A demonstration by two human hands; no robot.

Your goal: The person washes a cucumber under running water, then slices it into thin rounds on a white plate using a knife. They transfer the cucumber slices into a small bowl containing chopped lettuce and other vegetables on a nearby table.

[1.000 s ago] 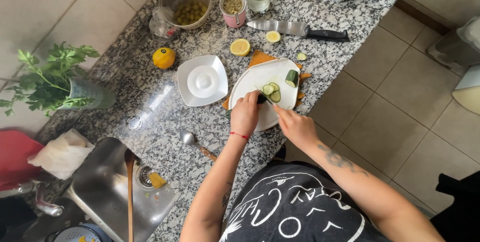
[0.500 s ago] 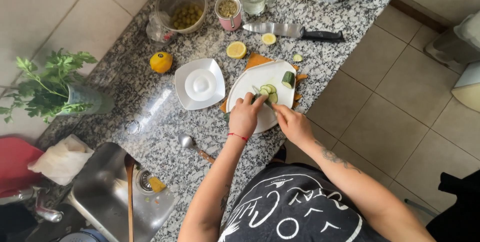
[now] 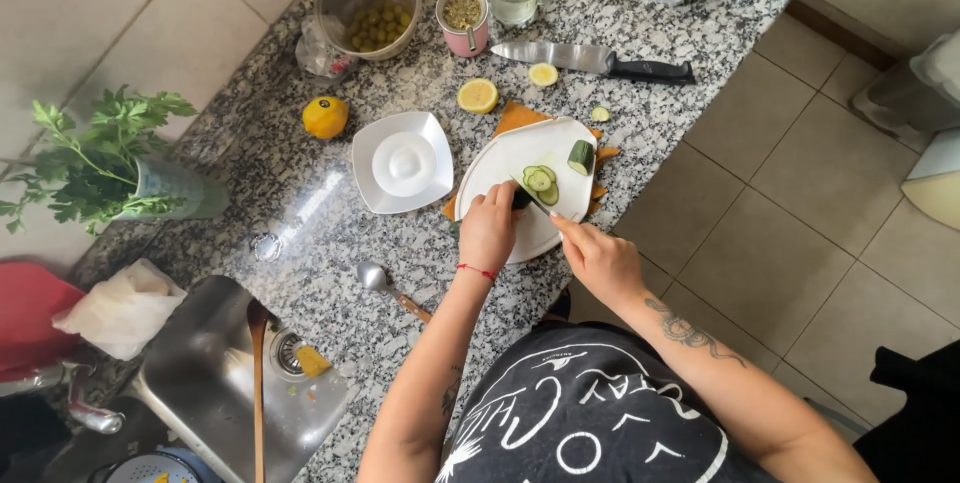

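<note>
The left hand (image 3: pixel 489 230) presses down on a cucumber (image 3: pixel 520 199), fingers closed over its dark green end. The right hand (image 3: pixel 598 256) is wrapped around a small knife (image 3: pixel 535 201), its blade angled at the cucumber on a white cutting board (image 3: pixel 520 148). Compared with a moment earlier, the hands sit slightly lower on the board and cut slices (image 3: pixel 541 181) lie just beyond the blade, so slicing appears to be moving along. A cucumber chunk (image 3: pixel 581 157) rests nearby. A large knife (image 3: pixel 592 62) lies on the granite counter (image 3: pixel 300 203).

Large knife (image 3: pixel 598 62), lemon (image 3: pixel 325 117), parsley (image 3: pixel 95 158)
</note>
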